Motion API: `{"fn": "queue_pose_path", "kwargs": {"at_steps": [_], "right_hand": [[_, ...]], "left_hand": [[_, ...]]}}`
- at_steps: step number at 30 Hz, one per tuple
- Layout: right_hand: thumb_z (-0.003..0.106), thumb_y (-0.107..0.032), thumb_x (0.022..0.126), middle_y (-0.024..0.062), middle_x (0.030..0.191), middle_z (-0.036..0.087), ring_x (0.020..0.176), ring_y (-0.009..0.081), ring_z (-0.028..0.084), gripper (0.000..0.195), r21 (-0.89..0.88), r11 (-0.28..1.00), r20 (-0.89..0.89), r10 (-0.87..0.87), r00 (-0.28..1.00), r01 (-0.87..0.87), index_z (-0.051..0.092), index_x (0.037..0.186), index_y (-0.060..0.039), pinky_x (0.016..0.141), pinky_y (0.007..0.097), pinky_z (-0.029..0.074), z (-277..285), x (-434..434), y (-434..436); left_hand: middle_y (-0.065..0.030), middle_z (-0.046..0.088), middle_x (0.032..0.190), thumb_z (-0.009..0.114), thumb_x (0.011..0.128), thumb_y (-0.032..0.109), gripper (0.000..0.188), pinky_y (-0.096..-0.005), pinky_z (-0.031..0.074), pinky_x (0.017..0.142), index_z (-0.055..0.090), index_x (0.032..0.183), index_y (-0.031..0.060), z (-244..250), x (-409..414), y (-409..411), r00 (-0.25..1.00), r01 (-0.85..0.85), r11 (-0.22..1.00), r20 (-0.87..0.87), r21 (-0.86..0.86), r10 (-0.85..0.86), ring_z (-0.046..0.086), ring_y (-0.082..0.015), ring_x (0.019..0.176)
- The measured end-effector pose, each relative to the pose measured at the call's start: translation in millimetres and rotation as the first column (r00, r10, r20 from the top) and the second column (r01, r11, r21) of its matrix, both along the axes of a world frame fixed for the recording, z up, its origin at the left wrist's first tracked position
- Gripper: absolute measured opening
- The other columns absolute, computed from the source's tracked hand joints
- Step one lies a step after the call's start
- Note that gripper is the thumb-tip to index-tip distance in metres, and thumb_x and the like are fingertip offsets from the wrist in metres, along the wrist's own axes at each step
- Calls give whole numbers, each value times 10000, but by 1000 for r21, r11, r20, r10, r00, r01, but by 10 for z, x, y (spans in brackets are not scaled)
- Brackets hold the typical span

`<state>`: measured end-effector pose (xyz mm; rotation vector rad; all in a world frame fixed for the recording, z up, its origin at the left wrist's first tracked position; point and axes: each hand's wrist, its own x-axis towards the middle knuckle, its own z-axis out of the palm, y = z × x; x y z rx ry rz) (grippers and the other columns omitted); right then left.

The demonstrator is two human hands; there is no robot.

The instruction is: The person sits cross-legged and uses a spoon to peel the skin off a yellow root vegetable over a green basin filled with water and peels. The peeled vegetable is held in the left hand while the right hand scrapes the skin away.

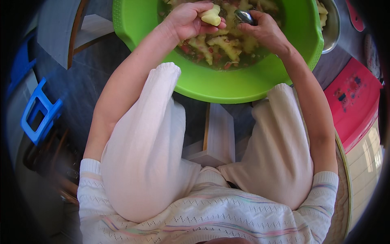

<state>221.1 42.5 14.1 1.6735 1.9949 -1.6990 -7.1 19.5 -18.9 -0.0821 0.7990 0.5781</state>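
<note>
A peeled piece of ginger root (pixel 211 16) lies in the fingers of my left hand (pixel 190 20), over a large green plastic basin (pixel 225 91). To its right, my right hand (pixel 268 30) grips a shiny metal spoon (pixel 243 17); the bowl of the spoon shows and its handle is mostly hidden in the hand. The spoon and the held ginger are apart. Below both hands, several knobbly ginger roots (pixel 227 47) sit in cloudy water in the basin, with reddish scraps among them.
At the basin's right stands a metal bowl (pixel 333 30) with pale pieces inside. A pink panel with printed figures (pixel 350 97) is farther right. On the left are a blue plastic stool (pixel 41 113) and a grey board with a brown edge (pixel 58 30). My knees flank the basin's near rim.
</note>
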Motion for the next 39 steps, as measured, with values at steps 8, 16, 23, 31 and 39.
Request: {"fn": "queue_pose_path", "kwargs": {"at_steps": [8, 16, 23, 31, 39], "right_hand": [[734, -147, 744, 30, 932, 588, 804, 97, 552, 427, 124, 978, -411, -102, 906, 167, 531, 1104, -38, 739, 238, 468, 301, -191, -297], [739, -149, 751, 11, 845, 611, 786, 85, 559, 345, 12, 951, -485, -264, 834, 308, 584, 1028, -13, 723, 230, 476, 299, -205, -266], [607, -210, 866, 4, 729, 539, 497, 42, 388, 141, -625, 674, -426, -718, 551, 394, 564, 866, -76, 406, 171, 245, 330, 87, -123], [575, -197, 889, -10, 697, 510, 518, 39, 377, 147, -771, 539, -363, -810, 461, 339, 552, 867, -54, 410, 170, 249, 339, 137, -111], [619, -193, 864, -44, 693, 491, 532, 14, 348, 133, -663, 673, -440, -704, 558, 327, 564, 851, -73, 421, 177, 243, 390, 51, -120]], "left_hand": [[-131, 607, 1027, 469, 927, 251, 365, -379, 542, 730, 486, 1188, -3, 246, 208, -94, 971, 10, 999, -238, 47, 2, 632, -236, 866], [-124, 614, 912, 448, 913, 442, 480, -326, 543, 590, 559, 1039, -8, 559, 339, -161, 925, 243, 962, -327, 124, -192, 651, -230, 721], [-27, 585, 649, 537, 872, 452, 442, -215, 467, 503, 611, 901, 18, 615, 222, -110, 800, 549, 779, -462, 302, -384, 584, -95, 552], [-15, 620, 784, 622, 854, 245, 247, -191, 459, 542, 602, 966, 26, 691, 266, -150, 876, 464, 731, -381, 500, -295, 584, -66, 581], [-42, 628, 767, 613, 858, 215, 223, -203, 456, 540, 603, 943, 9, 658, 215, -173, 933, 354, 808, -242, 471, -268, 585, -79, 577]]}}
